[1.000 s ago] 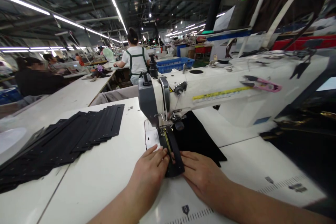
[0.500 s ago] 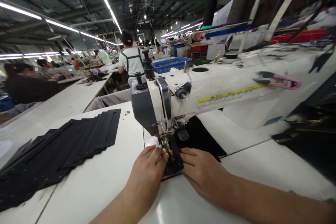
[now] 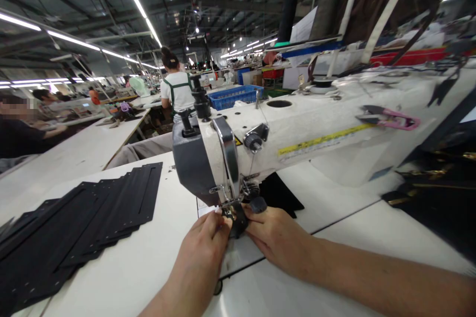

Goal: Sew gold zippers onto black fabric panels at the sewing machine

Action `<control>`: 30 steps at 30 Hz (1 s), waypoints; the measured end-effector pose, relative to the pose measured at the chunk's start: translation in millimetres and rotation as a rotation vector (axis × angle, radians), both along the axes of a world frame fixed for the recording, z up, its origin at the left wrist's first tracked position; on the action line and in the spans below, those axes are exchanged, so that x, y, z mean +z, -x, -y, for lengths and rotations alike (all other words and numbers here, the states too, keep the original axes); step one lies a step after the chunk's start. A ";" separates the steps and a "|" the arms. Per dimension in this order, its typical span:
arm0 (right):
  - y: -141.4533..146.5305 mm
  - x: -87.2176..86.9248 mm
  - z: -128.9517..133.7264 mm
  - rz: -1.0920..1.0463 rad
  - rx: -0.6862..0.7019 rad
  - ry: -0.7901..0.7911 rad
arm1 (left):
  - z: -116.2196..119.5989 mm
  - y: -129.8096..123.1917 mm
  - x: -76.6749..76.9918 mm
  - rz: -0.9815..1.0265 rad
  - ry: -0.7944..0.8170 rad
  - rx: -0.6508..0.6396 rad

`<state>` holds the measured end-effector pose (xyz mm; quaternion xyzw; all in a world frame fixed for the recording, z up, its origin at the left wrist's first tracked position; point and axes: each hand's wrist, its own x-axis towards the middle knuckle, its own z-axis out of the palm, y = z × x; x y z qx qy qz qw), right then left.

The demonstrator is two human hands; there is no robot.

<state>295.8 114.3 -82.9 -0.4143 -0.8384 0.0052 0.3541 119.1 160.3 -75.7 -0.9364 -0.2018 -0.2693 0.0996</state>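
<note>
A black fabric piece [image 3: 238,222] lies under the presser foot of the white and grey sewing machine [image 3: 316,131]. Its far part [image 3: 279,194] shows behind the needle area. At the left of the foot, my left hand [image 3: 206,242] has thumb and fingers pinched together on the near edge of the piece. My right hand [image 3: 275,235] rests against the right side of the same piece, fingers together and partly hidden by the machine. The zip teeth seen earlier are now mostly covered.
Overlapping black panels [image 3: 107,208] lie on the white table [image 3: 122,262] at left. Pink-handled snips [image 3: 390,118] sit on the machine arm. Thread cones [image 3: 289,16] stand above. Behind are a blue basket [image 3: 236,96] and a person in a white shirt [image 3: 179,90]. Dark material lies at right.
The black piece has moved away from me under the foot, and both hands have moved forward with it. Less of it shows on the near side. The whole view has shifted slightly.
</note>
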 end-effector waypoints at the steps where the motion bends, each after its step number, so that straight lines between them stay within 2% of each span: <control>1: -0.1 0.7 -0.8 -0.021 0.017 0.001 | -1.3 0.4 -1.7 -0.006 0.013 0.001; 5: -0.8 0.7 -2.4 -0.073 0.057 0.032 | -5.9 1.0 -9.8 -0.026 0.080 0.014; 9: -1.6 -2.6 -2.2 -0.051 0.036 0.067 | -4.9 1.8 -9.9 -0.027 0.116 0.014; 16: 0.1 -1.5 -1.0 0.038 -0.002 -0.036 | -3.4 2.7 -11.3 0.007 0.065 0.009; 20: -1.4 -0.7 -4.9 0.065 -0.001 0.001 | -8.0 1.6 -15.5 0.013 0.052 0.032; 26: -6.8 -3.0 -12.8 0.061 0.012 0.018 | -8.2 3.4 -6.8 -0.063 0.051 -0.017; 30: -9.4 -6.8 -16.1 0.072 -0.033 0.004 | -7.9 4.4 -4.1 -0.062 0.020 -0.001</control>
